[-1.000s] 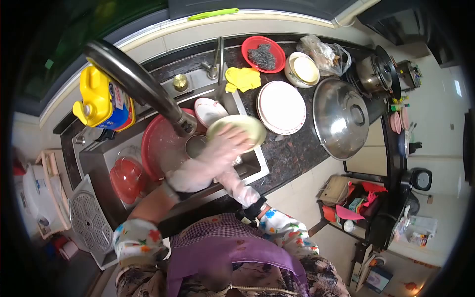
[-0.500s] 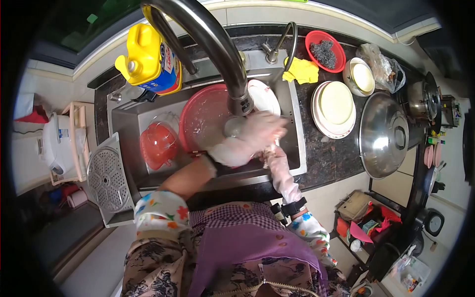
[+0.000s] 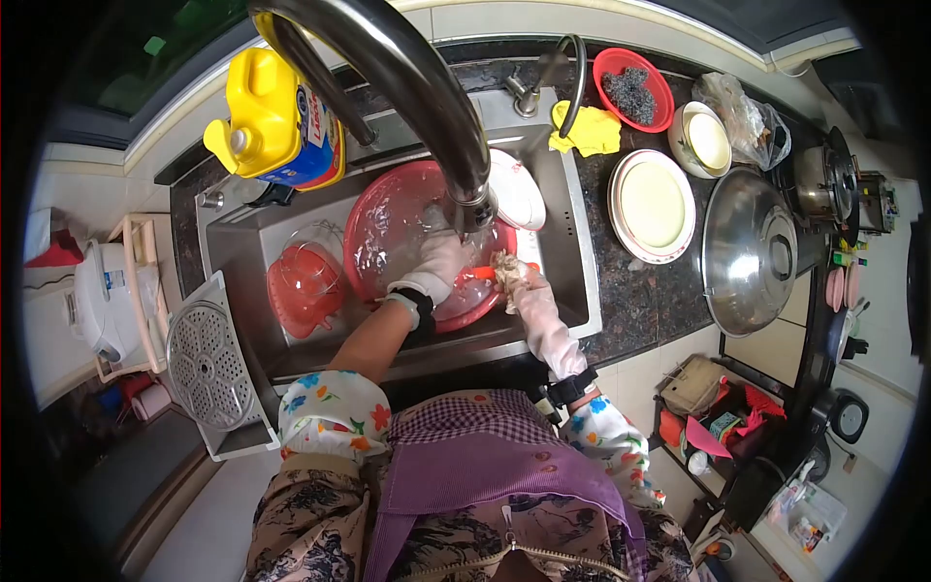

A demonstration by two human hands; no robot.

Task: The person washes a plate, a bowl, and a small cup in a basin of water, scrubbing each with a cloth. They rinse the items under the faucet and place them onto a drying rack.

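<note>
Red basin (image 3: 388, 238) sits in the sink (image 3: 572, 262), under the tap (image 3: 427, 107). Left hand (image 3: 436, 267), gloved, reaches into the basin; whether it grips anything, can't tell. Right hand (image 3: 514, 281), gloved, is closed on a rag (image 3: 504, 267) at the basin's right edge. Hands near each other, not touching. White plate (image 3: 514, 189) leans behind the basin. Yellow jug (image 3: 276, 121) on the counter behind the sink, plates (image 3: 652, 206) to the right.

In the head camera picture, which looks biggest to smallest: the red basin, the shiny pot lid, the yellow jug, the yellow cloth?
1. Red basin and shiny pot lid: look alike, unsure.
2. Yellow jug, though nearer the camera.
3. Yellow cloth.
</note>
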